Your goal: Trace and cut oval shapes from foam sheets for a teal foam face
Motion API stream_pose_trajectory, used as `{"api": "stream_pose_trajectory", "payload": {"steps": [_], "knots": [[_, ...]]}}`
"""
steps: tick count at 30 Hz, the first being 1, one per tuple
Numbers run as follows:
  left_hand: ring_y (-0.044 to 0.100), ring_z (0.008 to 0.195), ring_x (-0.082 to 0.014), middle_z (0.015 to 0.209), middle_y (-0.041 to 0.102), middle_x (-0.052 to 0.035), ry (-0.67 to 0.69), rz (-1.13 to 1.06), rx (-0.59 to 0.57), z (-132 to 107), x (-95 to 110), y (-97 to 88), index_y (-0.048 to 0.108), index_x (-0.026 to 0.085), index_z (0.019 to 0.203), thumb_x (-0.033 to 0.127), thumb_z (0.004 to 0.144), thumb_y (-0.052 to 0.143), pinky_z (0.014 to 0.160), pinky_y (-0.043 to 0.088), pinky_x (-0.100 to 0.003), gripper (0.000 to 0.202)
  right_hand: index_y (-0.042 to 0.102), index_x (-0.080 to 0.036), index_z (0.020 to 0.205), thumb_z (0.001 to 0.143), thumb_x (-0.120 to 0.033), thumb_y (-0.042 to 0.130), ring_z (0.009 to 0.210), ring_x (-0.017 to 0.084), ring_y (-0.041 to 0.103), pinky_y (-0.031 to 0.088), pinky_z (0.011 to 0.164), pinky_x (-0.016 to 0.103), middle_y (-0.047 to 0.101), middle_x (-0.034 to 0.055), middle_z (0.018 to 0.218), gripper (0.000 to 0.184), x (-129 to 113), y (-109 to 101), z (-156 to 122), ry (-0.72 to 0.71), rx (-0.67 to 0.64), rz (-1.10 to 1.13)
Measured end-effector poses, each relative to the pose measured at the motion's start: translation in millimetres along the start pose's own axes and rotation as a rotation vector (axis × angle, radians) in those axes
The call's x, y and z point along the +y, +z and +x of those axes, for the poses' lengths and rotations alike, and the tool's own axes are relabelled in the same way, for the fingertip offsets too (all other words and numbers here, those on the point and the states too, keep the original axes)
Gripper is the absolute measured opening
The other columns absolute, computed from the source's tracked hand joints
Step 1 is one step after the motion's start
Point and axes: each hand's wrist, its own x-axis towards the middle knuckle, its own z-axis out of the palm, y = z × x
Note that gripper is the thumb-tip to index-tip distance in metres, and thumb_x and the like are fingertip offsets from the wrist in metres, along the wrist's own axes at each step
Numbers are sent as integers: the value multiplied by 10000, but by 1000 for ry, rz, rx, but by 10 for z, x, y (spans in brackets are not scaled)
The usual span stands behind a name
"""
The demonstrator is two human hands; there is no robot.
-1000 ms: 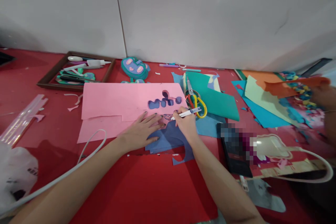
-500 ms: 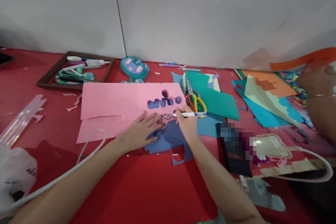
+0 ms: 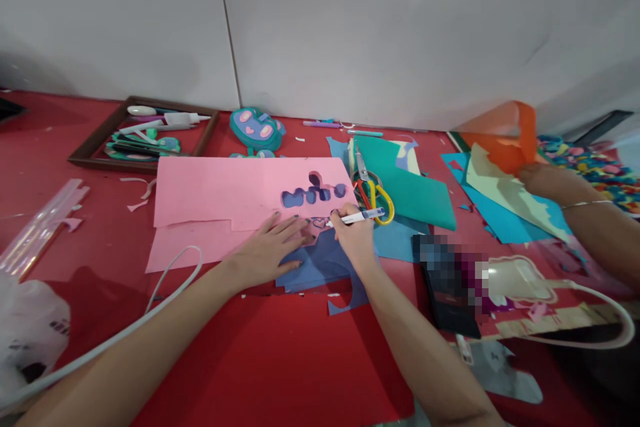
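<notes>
a: what have i got under the hands from here?
b: i see the left hand [image 3: 267, 248] lying flat, fingers spread apart, palm down on the near edge of the pink sheet [image 3: 225, 193]. it grips nothing. my read is that it presses the sheet to the worktop [image 3: 280, 360] so the paper does not slide under the pen.
a: and the right?
b: the right hand [image 3: 353, 237] is closed round a white pen [image 3: 357, 217], thumb and fingers pinched on the barrel near the tip. the tip rests at the pink sheet's near right corner, just beside a small heart outline [image 3: 319, 222] drawn there. the barrel lies low and points away to the right, which i'd judge suits short strokes made from the wrist.
a: what sits under that corner?
b: a blue sheet [image 3: 315, 267] pokes out from beneath the pink sheet's near edge, and the heel of the right hand rests on it. blue shows through the cut-out holes farther up the pink sheet too.
a: anything close by?
b: scissors [image 3: 373, 193] with red and yellow handles lie just right of the pink sheet, on a green sheet [image 3: 410, 190]. a wooden tray [image 3: 95, 132] of tools sits beyond its far left corner. well to the right of it, another person's hand [image 3: 543, 177] lifts an orange paper [image 3: 505, 140], apart from my two.
</notes>
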Motion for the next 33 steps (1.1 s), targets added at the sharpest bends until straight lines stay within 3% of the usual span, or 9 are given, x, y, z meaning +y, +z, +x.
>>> {"api": "stream_pose_trajectory", "payload": {"steps": [21,23,28,33], "knots": [[265,1444,-242,1550,340,-91,9,-7,45,-3,0,21,446,249,1378,462,937,432,1185,107,-503,490,389,-245,506,757,-311,536,364,119,477,393,509,245,436,-76,333,297,-48,-24,-42,-18,-65,54],[256,1448,-238,1554,333,-86,7,-11,45,-7,2,16,445,260,1380,458,941,426,1187,97,-503,482,408,-238,511,773,-309,547,359,111,471,401,497,242,449,-77,343,305,-40,-49,-30,11,3,158],[250,1451,-226,1562,321,-60,17,-19,43,-17,-4,8,402,296,1412,449,949,413,1191,88,-490,488,403,-240,625,803,-410,592,383,107,507,484,524,253,454,-106,382,310,7,-105,59,98,333,507],[264,1445,-224,1545,358,-56,26,-21,62,-8,-27,13,425,295,1399,453,949,406,1192,100,-497,477,405,-243,708,804,-503,597,363,97,491,543,568,287,429,-130,397,337,21,-131,131,102,407,553]]}}
